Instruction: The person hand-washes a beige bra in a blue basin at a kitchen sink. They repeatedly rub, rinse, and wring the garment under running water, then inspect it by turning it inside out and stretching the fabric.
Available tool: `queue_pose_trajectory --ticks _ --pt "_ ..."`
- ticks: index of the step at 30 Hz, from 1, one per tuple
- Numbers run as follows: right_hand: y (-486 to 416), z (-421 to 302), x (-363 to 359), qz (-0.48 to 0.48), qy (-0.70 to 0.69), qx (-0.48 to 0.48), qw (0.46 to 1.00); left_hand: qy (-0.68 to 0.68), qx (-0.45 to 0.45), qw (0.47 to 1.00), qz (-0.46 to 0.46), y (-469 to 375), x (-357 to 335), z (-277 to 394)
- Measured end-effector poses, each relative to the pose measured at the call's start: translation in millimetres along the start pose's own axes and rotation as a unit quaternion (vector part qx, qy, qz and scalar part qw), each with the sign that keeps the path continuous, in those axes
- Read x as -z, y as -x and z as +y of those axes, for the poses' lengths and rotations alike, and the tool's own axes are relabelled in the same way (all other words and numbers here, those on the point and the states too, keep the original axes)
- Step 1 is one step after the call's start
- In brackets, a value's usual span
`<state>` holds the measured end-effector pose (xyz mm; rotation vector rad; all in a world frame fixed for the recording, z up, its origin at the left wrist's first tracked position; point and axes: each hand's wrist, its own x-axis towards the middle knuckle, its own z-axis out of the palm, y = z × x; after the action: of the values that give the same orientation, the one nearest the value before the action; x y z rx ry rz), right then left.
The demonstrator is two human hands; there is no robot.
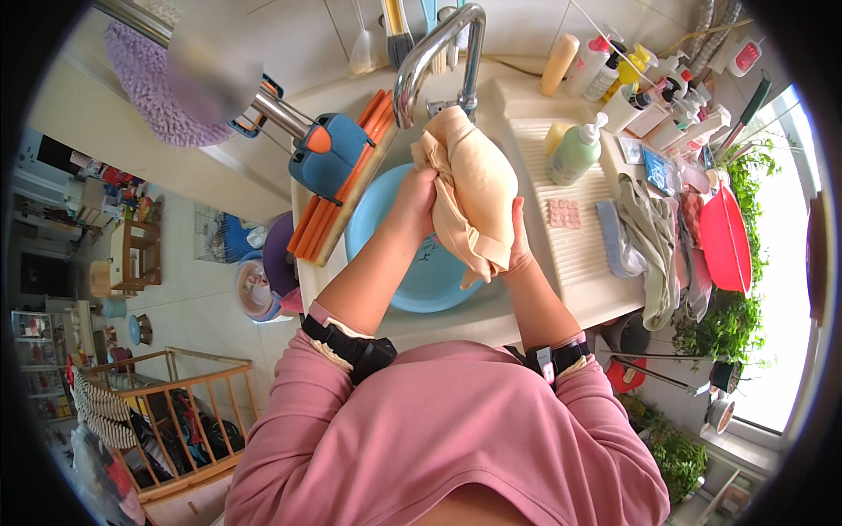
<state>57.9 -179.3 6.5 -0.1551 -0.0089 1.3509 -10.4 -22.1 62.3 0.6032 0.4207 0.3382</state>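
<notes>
A beige padded cloth garment (483,181), which looks like a bra, is held up between both hands above a light blue plastic basin (434,289) in the sink. My left hand (418,200) grips its bunched left edge, the fingertips hidden in the folds. My right hand (518,237) supports the lower right side, thumb up along the cup and fingers mostly hidden beneath. The upper end of the cloth lies just below the chrome faucet (439,39). Whether water is running cannot be seen.
An orange and blue sponge mop (335,158) leans across the sink's left side. On the ribbed washboard (572,256) at right are a green pump bottle (575,154), a yellow soap bar (556,137), a pink textured pad (565,214) and grey cloths (648,230). Several bottles stand behind.
</notes>
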Motion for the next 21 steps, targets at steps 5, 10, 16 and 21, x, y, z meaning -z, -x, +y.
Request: queue_pose_trajectory --ticks 5,10,16,21 --pt "-3 -9 -32 0.2 0.167 0.036 0.965 -0.194 -0.084 0.974 0.077 2 17 11" --pt "-9 -7 -41 0.299 0.312 0.141 0.891 -0.204 -0.054 0.977 0.013 14 26 -5" --pt "-13 -16 -42 0.327 0.455 0.188 0.806 -0.175 0.05 0.982 0.041 22 22 -21" --pt "0 -29 -55 0.271 0.478 0.201 0.811 -0.089 0.035 0.995 0.004 18 16 -11"
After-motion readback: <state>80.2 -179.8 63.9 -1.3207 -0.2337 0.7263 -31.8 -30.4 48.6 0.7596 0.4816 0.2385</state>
